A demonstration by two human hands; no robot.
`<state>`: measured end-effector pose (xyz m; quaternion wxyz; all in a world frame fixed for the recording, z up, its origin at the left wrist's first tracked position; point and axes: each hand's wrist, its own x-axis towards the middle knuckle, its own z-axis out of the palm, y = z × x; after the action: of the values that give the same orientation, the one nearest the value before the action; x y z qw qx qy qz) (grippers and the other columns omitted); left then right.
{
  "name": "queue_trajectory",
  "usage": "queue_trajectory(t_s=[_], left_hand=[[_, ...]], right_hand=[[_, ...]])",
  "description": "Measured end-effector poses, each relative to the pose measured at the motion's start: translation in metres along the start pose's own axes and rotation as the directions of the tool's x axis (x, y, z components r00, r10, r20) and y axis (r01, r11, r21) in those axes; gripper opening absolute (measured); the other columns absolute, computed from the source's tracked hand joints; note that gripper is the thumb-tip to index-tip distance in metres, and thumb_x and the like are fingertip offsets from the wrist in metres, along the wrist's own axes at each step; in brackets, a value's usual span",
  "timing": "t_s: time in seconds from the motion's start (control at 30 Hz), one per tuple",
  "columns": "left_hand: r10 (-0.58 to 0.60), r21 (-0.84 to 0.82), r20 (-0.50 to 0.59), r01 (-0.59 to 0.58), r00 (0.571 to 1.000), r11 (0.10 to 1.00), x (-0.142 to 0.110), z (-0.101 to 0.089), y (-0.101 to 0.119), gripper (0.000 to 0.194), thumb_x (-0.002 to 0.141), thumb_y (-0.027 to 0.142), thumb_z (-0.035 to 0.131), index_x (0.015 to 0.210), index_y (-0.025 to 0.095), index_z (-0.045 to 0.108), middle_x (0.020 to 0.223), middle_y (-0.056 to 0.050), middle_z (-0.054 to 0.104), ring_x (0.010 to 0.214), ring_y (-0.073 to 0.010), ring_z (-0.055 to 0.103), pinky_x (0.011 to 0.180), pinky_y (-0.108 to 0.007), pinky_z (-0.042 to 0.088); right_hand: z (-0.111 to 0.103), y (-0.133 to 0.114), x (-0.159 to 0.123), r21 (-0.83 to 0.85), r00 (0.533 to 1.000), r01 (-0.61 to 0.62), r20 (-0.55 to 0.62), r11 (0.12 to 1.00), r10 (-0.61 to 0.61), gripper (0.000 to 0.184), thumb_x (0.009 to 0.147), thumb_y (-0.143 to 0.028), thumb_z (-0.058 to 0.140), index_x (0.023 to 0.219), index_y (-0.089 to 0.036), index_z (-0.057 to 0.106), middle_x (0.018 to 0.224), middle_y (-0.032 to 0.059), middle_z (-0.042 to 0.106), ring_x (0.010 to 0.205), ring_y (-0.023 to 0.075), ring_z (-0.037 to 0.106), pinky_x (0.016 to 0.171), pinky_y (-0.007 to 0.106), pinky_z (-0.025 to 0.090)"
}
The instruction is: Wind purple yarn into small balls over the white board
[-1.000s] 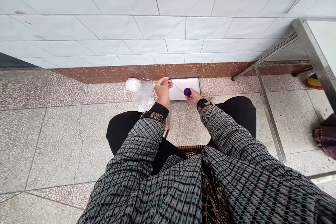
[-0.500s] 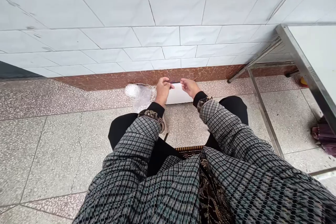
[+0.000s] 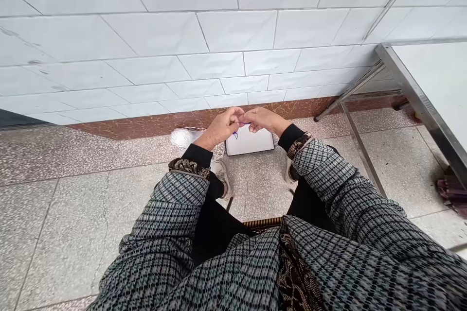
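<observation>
My left hand (image 3: 223, 128) and my right hand (image 3: 266, 119) are close together, their fingertips meeting above a white box-like thing on the floor. A thin purple string (image 3: 235, 135) runs between the fingers, and a small loop of it hangs under my left fingertips. Both hands are closed in a pinch on the string; the exact grip is partly hidden. Below them lies the white box (image 3: 250, 142), flat-topped with a dark edge. Left of it, partly behind my left wrist, is a bundle of white string (image 3: 184, 137) that looks wrapped in clear plastic.
A white tiled wall (image 3: 211, 65) with a brown base strip rises just ahead. At the right stands a metal-framed table (image 3: 419, 92) with slanting legs. A dark purple folded thing (image 3: 452, 192) lies on the speckled floor (image 3: 73, 233) there. My shoes flank the box.
My hands have come together from apart, and the purple string now shows between them. My knees have spread, and the view has tilted up slightly, uncovering more of the box and shoes.
</observation>
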<state>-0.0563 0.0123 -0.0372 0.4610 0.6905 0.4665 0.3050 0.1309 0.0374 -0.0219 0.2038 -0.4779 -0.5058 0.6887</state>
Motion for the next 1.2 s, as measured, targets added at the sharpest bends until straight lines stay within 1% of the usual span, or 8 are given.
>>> queue_trajectory(t_s=[0.17,0.27,0.37,0.57,0.7,0.83,1.0,1.2], left_hand=[[0.044,0.098,0.01,-0.045,0.999,0.994,0.002,0.001,0.004,0.033,0.075,0.011,0.056,0.106,0.021,0.059,0.056,0.009,0.052,0.052,-0.0128,0.046,0.06,-0.025,0.037],[0.054,0.092,-0.002,-0.053,0.999,0.994,-0.001,0.0,0.005,0.031,0.075,0.012,0.055,0.104,0.021,0.059,0.055,0.009,0.05,0.052,-0.0131,0.045,0.059,-0.025,0.035],[0.054,0.075,-0.013,-0.053,0.998,0.996,-0.004,-0.001,0.003,0.03,0.073,0.013,0.055,0.102,0.021,0.061,0.056,0.008,0.052,0.052,-0.013,0.045,0.059,-0.025,0.035],[0.045,0.084,-0.014,-0.044,0.999,0.996,-0.006,-0.001,-0.003,0.03,0.07,0.015,0.056,0.098,0.021,0.065,0.056,0.008,0.051,0.051,-0.0125,0.045,0.057,-0.024,0.036],[0.062,0.149,-0.036,-0.056,0.997,0.987,-0.005,0.001,-0.009,0.024,0.072,0.017,0.056,0.091,0.02,0.071,0.056,0.006,0.051,0.051,-0.0126,0.044,0.055,-0.024,0.035],[0.081,0.209,-0.09,-0.061,0.993,0.976,-0.003,0.002,-0.015,0.016,0.077,0.019,0.059,0.083,0.021,0.074,0.062,0.001,0.063,0.055,-0.0145,0.051,0.058,-0.026,0.039],[0.121,0.233,-0.103,-0.094,0.987,0.968,-0.002,0.002,-0.015,0.013,0.079,0.018,0.062,0.076,0.022,0.074,0.08,-0.004,0.075,0.073,-0.0196,0.063,0.072,-0.03,0.048],[0.182,0.199,-0.099,-0.16,0.978,0.967,-0.002,0.002,-0.01,0.012,0.079,0.013,0.066,0.075,0.022,0.073,0.077,-0.004,0.07,0.076,-0.0201,0.063,0.081,-0.032,0.05]], right_hand=[[-0.005,0.001,-0.005,-0.06,0.998,-0.024,0.049,0.998,0.027,0.027,0.093,-0.012,0.067,0.067,-0.014,0.071,0.064,0.0042,0.071,0.045,0.0056,0.052,0.044,0.016,0.047],[-0.008,0.002,-0.005,-0.105,0.995,-0.02,0.093,0.994,0.03,0.023,0.09,-0.008,0.069,0.068,-0.015,0.073,0.053,-0.0014,0.063,0.041,0.0046,0.048,0.04,0.015,0.042],[-0.01,0.003,-0.004,-0.131,0.994,-0.031,0.097,0.991,0.044,0.021,0.087,-0.003,0.069,0.071,-0.014,0.074,0.052,-0.0017,0.064,0.039,0.0053,0.049,0.039,0.016,0.042],[-0.012,0.0,-0.004,-0.1,0.999,-0.051,-0.01,0.994,0.05,0.021,0.086,-0.004,0.072,0.068,-0.014,0.071,0.06,0.0039,0.072,0.044,0.009,0.06,0.041,0.018,0.047],[-0.013,0.0,-0.005,-0.106,0.999,-0.034,-0.033,0.994,0.031,0.024,0.086,-0.002,0.07,0.066,-0.014,0.07,0.06,0.0031,0.072,0.044,0.008,0.059,0.041,0.016,0.047],[-0.014,0.002,-0.003,-0.141,0.998,0.025,-0.053,0.99,-0.033,0.027,0.085,0.002,0.067,0.064,-0.014,0.071,0.058,0.0016,0.07,0.045,0.0062,0.056,0.042,0.015,0.046],[-0.013,0.003,0.001,-0.101,0.974,0.06,-0.211,0.993,-0.081,0.024,0.087,0.0,0.067,0.069,-0.015,0.071,0.067,0.0013,0.072,0.043,0.0053,0.054,0.039,0.016,0.043],[-0.007,0.004,-0.002,-0.226,0.999,-0.034,-0.028,0.974,0.029,0.028,0.088,-0.011,0.072,0.061,-0.015,0.07,0.062,0.0031,0.071,0.044,0.0063,0.054,0.042,0.017,0.045]])
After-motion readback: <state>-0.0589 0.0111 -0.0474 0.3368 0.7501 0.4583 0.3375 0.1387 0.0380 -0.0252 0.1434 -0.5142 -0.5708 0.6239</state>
